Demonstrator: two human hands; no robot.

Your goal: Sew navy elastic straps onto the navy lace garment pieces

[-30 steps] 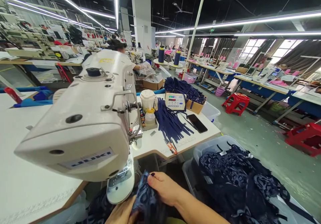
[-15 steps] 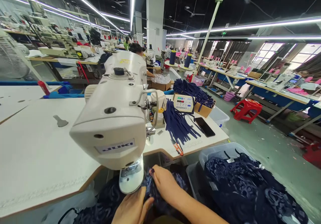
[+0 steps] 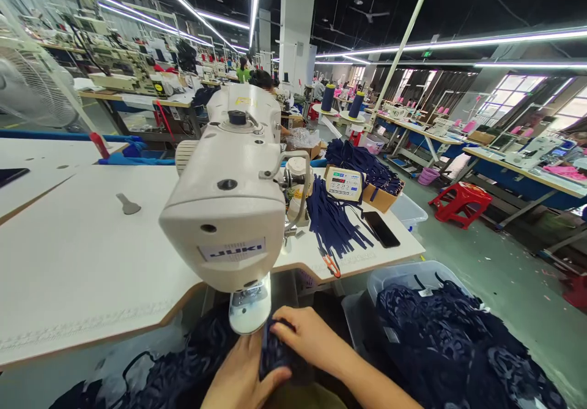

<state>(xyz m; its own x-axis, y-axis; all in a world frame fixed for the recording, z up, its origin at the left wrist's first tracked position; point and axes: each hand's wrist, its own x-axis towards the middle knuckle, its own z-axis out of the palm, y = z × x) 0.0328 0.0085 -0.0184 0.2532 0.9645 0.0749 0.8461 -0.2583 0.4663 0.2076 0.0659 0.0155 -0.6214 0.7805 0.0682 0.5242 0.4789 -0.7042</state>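
A dark navy patterned garment [image 3: 274, 353] lies bunched below the white sewing machine head [image 3: 224, 213]. My right hand [image 3: 305, 335] pinches its upper edge between thumb and fingers, just right of the machine's lit sewing end [image 3: 250, 311]. On the near side, my left hand [image 3: 243, 366] grips the same cloth, its thumb stretched across toward the right. The left fingertips reach beneath the sewing end and are partly hidden. More navy cloth [image 3: 183, 366] hangs at lower left.
At right stands a clear plastic bin [image 3: 380, 277] heaped with navy garments [image 3: 449, 335]. Navy strips [image 3: 334, 219], orange-handled snips [image 3: 331, 265], a phone [image 3: 381, 229] and a control panel [image 3: 343, 184] rest on the white table [image 3: 114, 262]. A red stool [image 3: 461, 204] stands beyond.
The camera view has turned slightly left, so the machine sits farther right in view. My right thumb has come down over the cloth, and the cloth between my hands lies differently.
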